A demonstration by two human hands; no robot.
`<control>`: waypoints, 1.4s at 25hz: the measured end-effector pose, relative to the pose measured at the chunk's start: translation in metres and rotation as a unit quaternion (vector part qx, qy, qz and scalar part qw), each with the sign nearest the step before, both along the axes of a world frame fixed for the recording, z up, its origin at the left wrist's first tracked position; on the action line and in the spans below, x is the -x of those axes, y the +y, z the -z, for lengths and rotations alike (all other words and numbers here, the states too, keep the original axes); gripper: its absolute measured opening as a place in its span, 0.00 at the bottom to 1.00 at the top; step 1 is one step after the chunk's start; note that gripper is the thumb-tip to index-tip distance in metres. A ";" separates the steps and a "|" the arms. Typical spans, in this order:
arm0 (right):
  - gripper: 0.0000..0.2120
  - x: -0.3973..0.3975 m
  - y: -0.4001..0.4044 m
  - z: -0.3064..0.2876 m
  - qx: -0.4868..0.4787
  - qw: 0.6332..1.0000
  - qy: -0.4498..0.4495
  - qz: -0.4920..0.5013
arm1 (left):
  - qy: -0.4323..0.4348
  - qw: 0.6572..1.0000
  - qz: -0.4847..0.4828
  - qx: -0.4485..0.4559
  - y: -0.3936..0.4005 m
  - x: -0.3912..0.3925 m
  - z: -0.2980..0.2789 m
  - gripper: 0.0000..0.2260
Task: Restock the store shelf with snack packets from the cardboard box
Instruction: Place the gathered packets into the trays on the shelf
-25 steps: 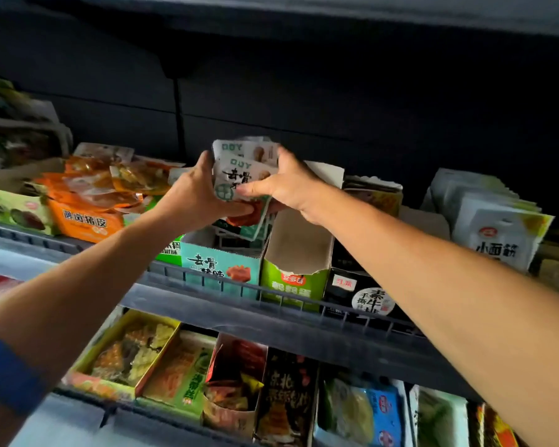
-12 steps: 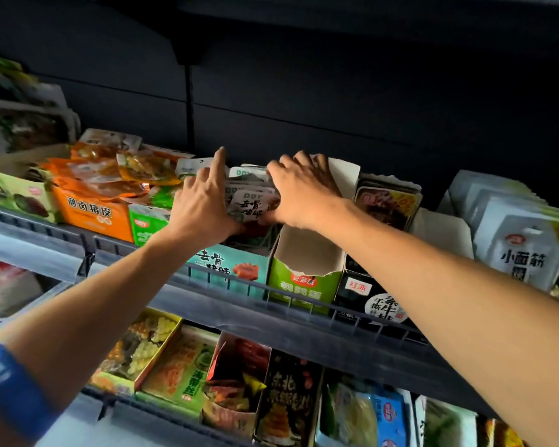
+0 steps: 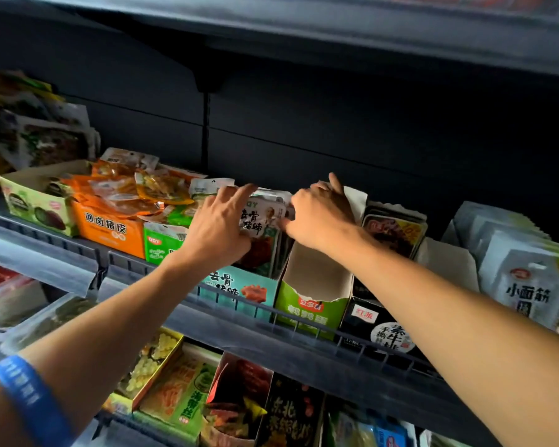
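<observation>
Teal and white snack packets (image 3: 262,227) stand upright in the teal display box (image 3: 239,287) on the shelf (image 3: 304,341), between both hands. The left hand (image 3: 218,225) rests against their left side, fingers spread and loosely bent. The right hand (image 3: 320,214) pinches the packets' top right edge, beside an empty green box (image 3: 310,309).

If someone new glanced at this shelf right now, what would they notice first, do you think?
Probably the two hands meeting mid-shelf: the left hand and right hand press on teal-and-white snack packets standing in a teal box. Just right of it sits an empty green box; to the left, an orange box piled with packets.
</observation>
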State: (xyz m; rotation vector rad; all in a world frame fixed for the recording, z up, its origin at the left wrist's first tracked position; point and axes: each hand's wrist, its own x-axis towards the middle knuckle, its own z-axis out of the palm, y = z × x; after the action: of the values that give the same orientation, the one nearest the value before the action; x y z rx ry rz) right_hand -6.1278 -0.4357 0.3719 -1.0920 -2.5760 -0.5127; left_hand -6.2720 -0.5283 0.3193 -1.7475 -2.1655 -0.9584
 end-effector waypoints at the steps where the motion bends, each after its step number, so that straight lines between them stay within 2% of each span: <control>1: 0.21 0.001 -0.002 0.000 -0.017 1.000 0.001 0.001 | 0.019 1.000 0.004 -0.001 0.001 -0.001 0.001 0.36; 4: 0.23 -0.002 -0.003 0.000 -0.006 1.000 0.024 -0.016 | 0.039 0.999 -0.013 -0.003 0.005 0.000 0.004 0.33; 7: 0.16 -0.008 0.000 -0.005 0.016 0.996 0.057 -0.070 | 0.029 0.998 0.002 0.051 0.010 0.005 0.002 0.36; 10: 0.11 -0.010 0.004 -0.012 0.115 0.987 0.087 -0.077 | 0.022 0.996 0.017 0.081 0.012 0.007 0.000 0.39; 13: 0.08 -0.009 0.006 -0.016 0.172 0.981 0.066 -0.066 | 0.014 0.998 0.006 0.058 0.009 0.003 0.001 0.40; 16: 0.06 -0.007 0.010 -0.012 0.130 0.989 0.024 -0.068 | 0.009 0.999 0.011 0.046 0.007 0.001 0.001 0.40; 18: 0.06 -0.002 0.013 -0.008 0.147 0.984 0.076 -0.066 | 0.000 0.998 0.025 0.059 0.007 0.003 0.001 0.43; 22: 0.07 0.011 0.011 0.007 0.240 0.935 0.256 -0.059 | -0.047 0.996 0.053 0.053 0.007 0.008 0.001 0.48; 25: 0.04 0.011 0.009 0.015 0.218 0.937 0.269 -0.047 | -0.022 0.995 0.061 0.070 0.009 0.011 0.004 0.47; 27: 0.06 0.006 0.006 0.011 0.173 0.952 0.246 -0.061 | 0.008 0.995 0.053 0.080 0.009 0.012 0.006 0.46; 31: 0.07 -0.020 -0.001 -0.001 0.065 0.960 0.263 -0.073 | 0.073 0.995 0.019 0.065 0.006 0.007 0.003 0.45; 35: 0.08 -0.062 -0.024 0.014 0.082 0.972 0.209 -0.074 | 0.098 0.993 0.011 0.061 0.008 -0.001 0.000 0.45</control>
State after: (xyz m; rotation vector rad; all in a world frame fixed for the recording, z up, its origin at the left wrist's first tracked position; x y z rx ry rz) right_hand -6.0661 -0.4599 0.3583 -0.9284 -2.3264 -0.0239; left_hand -6.2707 -0.5204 0.3189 -1.8371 -2.1230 -0.6389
